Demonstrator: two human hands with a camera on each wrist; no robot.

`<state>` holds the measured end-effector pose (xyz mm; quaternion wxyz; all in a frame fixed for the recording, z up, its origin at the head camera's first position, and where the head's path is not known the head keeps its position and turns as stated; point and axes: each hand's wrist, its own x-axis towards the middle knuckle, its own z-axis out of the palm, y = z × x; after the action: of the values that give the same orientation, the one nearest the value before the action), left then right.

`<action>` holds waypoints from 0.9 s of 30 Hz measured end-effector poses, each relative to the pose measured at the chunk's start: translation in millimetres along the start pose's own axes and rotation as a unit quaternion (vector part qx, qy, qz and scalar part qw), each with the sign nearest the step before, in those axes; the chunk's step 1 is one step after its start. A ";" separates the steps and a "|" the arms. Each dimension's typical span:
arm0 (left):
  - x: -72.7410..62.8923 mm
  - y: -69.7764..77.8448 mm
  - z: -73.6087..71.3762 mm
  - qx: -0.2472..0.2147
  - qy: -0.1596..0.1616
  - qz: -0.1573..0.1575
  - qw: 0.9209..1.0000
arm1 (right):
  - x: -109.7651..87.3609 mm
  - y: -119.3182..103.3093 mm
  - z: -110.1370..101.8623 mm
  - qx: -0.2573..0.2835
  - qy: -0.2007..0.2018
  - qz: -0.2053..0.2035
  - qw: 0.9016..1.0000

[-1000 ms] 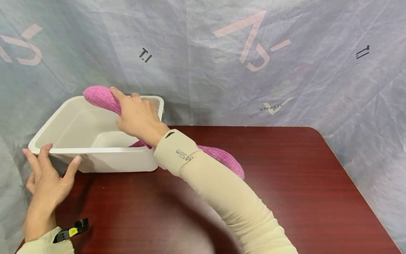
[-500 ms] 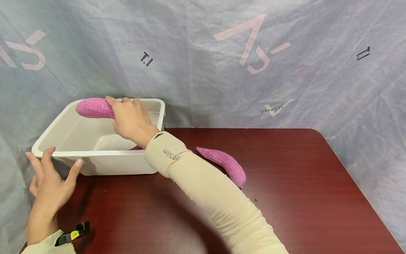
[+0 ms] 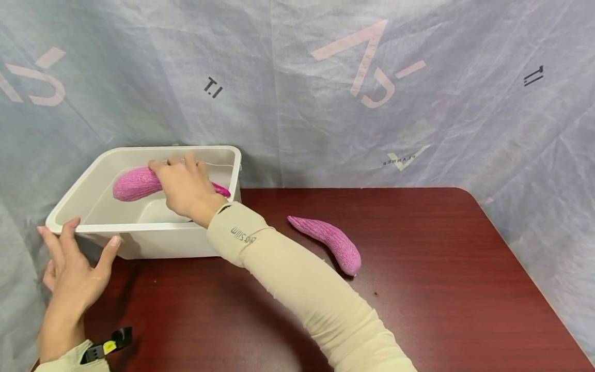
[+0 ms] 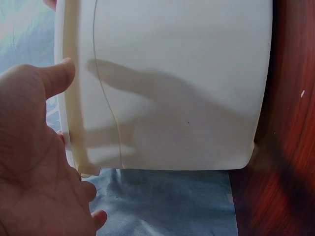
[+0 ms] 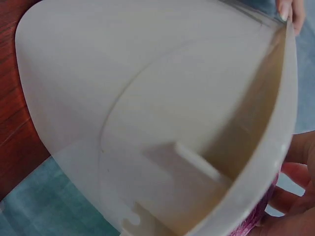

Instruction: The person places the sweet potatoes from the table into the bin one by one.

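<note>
Eggplant (image 3: 136, 184) is held inside the bin (image 3: 162, 244), grey cloth (image 3: 269, 103) hung behind it and a red table (image 3: 441, 268) spread beneath. The bin's near left corner is touched by the left hand (image 3: 76, 271), fingers apart. By the nearer right hand (image 3: 183, 188) the eggplant is clamped, blunt end pointed left from the fingers, long axis set roughly along the bin's length. Right of the bin, a second eggplant (image 3: 331, 237) is seen.

The bin (image 3: 162, 242) sits at the surface's (image 3: 441, 289) left rear, in front of the sheet (image 3: 297, 103), with the left grip (image 3: 76, 271) at its near left corner. One eggplant (image 3: 136, 184) is within the bin's opening, in the right grip (image 3: 187, 186); the other eggplant (image 3: 331, 239) lies on the surface, right of the bin, behind the right sleeve (image 3: 297, 287).
</note>
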<state>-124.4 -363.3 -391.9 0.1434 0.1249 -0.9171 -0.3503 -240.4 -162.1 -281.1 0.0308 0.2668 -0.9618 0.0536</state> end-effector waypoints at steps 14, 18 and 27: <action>0.0 -1.0 3.0 0.000 -0.007 -0.002 1.000 | -0.3 -2.2 12.5 0.019 -0.020 0.002 1.000; 1.3 -2.0 3.0 0.002 -0.004 0.001 1.000 | -2.2 -0.4 11.9 0.017 -0.021 0.005 1.000; 2.5 -2.1 2.6 0.001 -0.007 0.004 1.000 | -14.8 12.6 9.0 0.022 -0.011 0.005 1.000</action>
<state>-127.4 -364.0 -394.7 0.1380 0.1194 -0.9190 -0.3494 -234.5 -145.0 -292.4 0.0136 0.2636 -0.9619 0.0719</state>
